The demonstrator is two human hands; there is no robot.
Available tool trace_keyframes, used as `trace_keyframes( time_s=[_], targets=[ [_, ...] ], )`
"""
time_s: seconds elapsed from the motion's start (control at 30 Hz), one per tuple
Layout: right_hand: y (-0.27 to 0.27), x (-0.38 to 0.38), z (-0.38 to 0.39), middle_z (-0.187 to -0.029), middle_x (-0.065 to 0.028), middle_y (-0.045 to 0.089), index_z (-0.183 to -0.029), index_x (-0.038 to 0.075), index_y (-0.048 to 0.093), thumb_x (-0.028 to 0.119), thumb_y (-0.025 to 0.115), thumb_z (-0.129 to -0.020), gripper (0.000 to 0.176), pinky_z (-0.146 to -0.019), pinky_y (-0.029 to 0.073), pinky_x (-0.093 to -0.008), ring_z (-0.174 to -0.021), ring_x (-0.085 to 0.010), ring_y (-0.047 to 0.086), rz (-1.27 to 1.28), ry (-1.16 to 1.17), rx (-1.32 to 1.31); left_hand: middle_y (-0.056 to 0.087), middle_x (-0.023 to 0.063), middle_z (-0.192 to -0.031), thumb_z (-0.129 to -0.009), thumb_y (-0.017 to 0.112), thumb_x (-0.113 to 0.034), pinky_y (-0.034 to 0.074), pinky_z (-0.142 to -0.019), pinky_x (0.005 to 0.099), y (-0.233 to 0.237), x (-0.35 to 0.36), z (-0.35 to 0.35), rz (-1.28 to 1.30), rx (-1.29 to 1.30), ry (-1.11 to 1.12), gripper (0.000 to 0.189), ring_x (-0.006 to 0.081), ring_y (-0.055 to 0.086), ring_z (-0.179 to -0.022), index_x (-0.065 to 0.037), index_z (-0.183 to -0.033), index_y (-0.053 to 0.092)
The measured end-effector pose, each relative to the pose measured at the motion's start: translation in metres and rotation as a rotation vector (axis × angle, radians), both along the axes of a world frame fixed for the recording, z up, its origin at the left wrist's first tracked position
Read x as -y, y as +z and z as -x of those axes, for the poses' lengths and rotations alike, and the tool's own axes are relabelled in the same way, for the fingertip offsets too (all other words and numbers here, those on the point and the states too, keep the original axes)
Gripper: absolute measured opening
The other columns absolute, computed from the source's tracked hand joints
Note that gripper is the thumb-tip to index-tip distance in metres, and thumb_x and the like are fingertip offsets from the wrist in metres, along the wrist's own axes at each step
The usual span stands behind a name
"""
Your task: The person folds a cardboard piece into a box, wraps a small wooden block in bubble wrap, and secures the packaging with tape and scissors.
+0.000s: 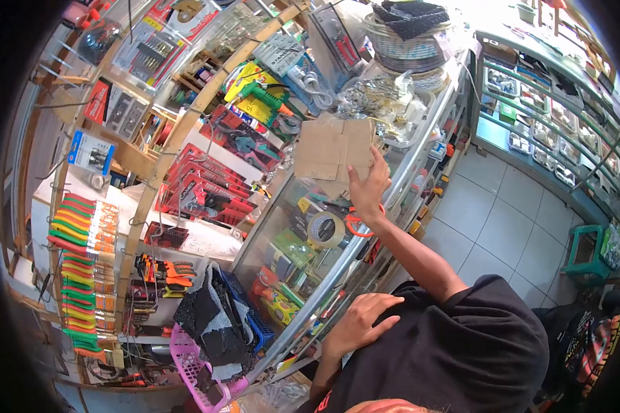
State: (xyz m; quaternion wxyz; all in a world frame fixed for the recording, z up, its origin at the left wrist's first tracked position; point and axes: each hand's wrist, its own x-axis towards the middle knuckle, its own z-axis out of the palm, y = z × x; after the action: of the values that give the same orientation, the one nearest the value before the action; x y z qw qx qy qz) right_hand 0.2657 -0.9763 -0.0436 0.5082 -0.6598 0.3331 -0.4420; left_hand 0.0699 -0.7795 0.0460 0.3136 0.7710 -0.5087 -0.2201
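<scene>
Reaching, arm extended | right hand [368, 189] grip clasps cardboard [331, 148] | left hand [358, 323] loose, empty

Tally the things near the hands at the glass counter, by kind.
Cardboard sheet, gripped by the right hand: 1
Tape roll: 1
Baskets: 2, a pink basket and a blue basket
Total: 4
</scene>
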Motion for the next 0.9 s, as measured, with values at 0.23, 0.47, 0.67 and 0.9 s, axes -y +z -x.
trace_keyframes(
  time_s=[0.23, 0.47, 0.67, 0.9],
  targets=[
    [-0.004, 0.005, -0.002, -0.135, -0.0196, 0.067, -0.154, 0.003, 0.05, 0.018, 0.079, -0.094, 0.068, -0.111, 0.038, -0.0453, -0.126, -0.0331, 0.063, -0.019, -0.015, 0.094, 0.066, 0.0147, -0.135, -0.103, 0.068, -0.03, 0.044, -0.111, 0.0472, 0.003, -0.014, -0.004, 0.003, -0.03, 0.09, 0.044, 0.0353, 0.062, -0.128, -0.009, -0.141, 0.063],
    [0.016, 0.017, 0.017, -0.149, -0.0206, 0.059, -0.154, -0.004, 0.047, 0.007, 0.065, -0.104, 0.054, -0.116, 0.043, -0.0365, -0.138, -0.0265, 0.056, -0.211, 0.162, 0.508, 0.067, 0.0137, -0.136, -0.104, 0.068, -0.031, 0.043, -0.115, 0.0439, -0.004, -0.038, -0.011, 0.034, -0.203, 0.183, 0.043, 0.0312, 0.061, -0.132, -0.007, -0.14, 0.063],
    [0.042, 0.044, 0.055, -0.152, -0.0174, 0.056, -0.155, -0.006, 0.046, 0.007, 0.068, -0.103, 0.058, -0.116, 0.042, -0.0351, -0.137, -0.0221, 0.055, -0.314, 0.365, 0.582, 0.06, 0.0159, -0.144, -0.107, 0.064, -0.028, 0.045, -0.112, 0.044, -0.026, -0.049, -0.042, 0.48, -0.538, 0.456, 0.053, 0.0269, 0.06, -0.131, -0.004, -0.15, 0.047],
    [0.064, 0.047, 0.111, -0.156, -0.0171, 0.054, -0.158, -0.006, 0.043, 0.002, 0.072, -0.097, 0.068, -0.117, 0.041, -0.0332, -0.14, -0.0185, 0.052, -0.091, 0.727, 0.53, 0.05, 0.0148, -0.152, -0.105, 0.065, -0.02, 0.044, -0.114, 0.0403, 0.013, -0.026, -0.088, 0.91, -0.498, 0.884, 0.066, 0.0236, 0.054, -0.136, -0.004, -0.16, 0.032]
  ],
)
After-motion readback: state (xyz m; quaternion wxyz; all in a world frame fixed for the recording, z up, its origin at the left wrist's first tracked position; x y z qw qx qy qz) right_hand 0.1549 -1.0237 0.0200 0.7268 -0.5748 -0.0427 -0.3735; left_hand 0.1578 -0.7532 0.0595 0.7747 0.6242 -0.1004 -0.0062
